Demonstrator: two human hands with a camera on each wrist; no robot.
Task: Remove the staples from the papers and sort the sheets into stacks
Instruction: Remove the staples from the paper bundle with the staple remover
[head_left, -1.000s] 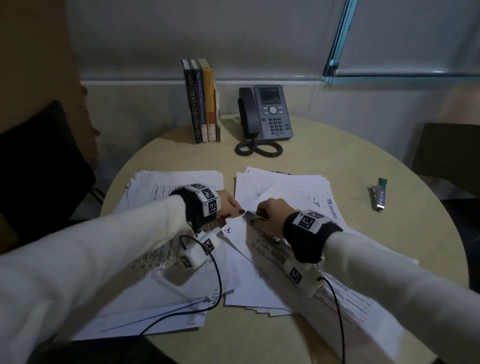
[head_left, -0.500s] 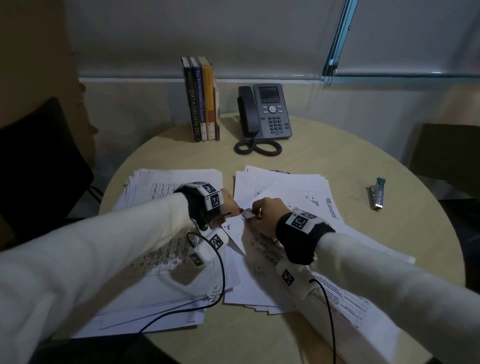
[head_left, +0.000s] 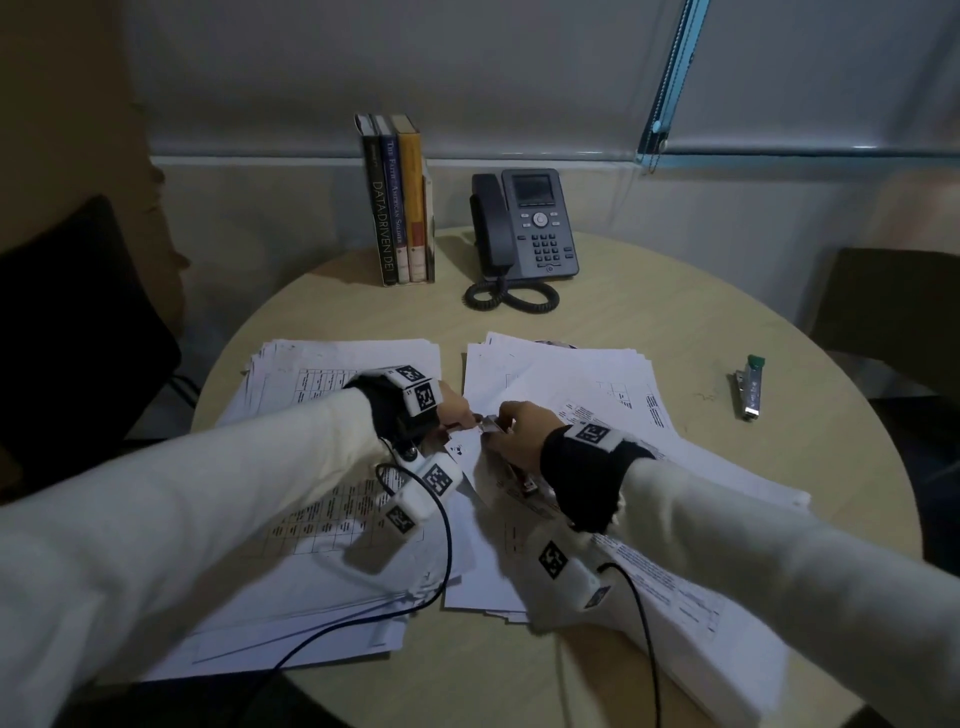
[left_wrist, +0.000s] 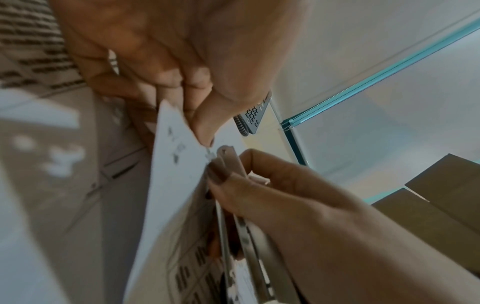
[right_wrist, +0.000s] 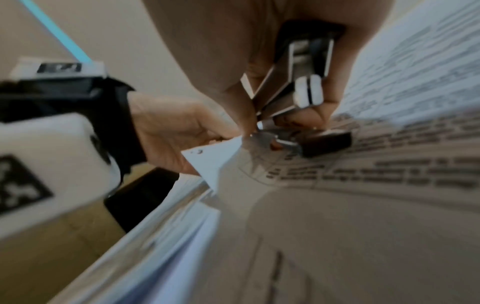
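- Here, over the round pale wooden bench (head_left: 649, 312), the left hand (head_left: 453, 410) pinches the turned-up corner of a white stapled set of printed sheets (left_wrist: 179, 148) between thumb and fingertips, holding it off the pile.
- The right hand (head_left: 519, 431) is curled tight round a slim metal staple remover (left_wrist: 228, 162), whose flat tip sits right against the small wire staple (left_wrist: 208, 154) at that corner.
- The staple lies just beyond the right hand's fingertips, toward the left hand; the tool's long axis runs from the right palm toward the staple, roughly along the sheet's edge. The right hand is the nearer one for the prying, by my reading, with the left as anchor.
- Whether the tip is already under the wire, the blur will not let me say.
- The loose white stack on the left (head_left: 322, 364) and the fanned white pile on the right (head_left: 571, 369) lie beneath both arms.
- Compared with half a second ago, the two hands have closed in slightly, with the corner lifted a touch higher; the second silver stapler-like tool with a green end (head_left: 750, 387) stays untouched, well apart at the right.
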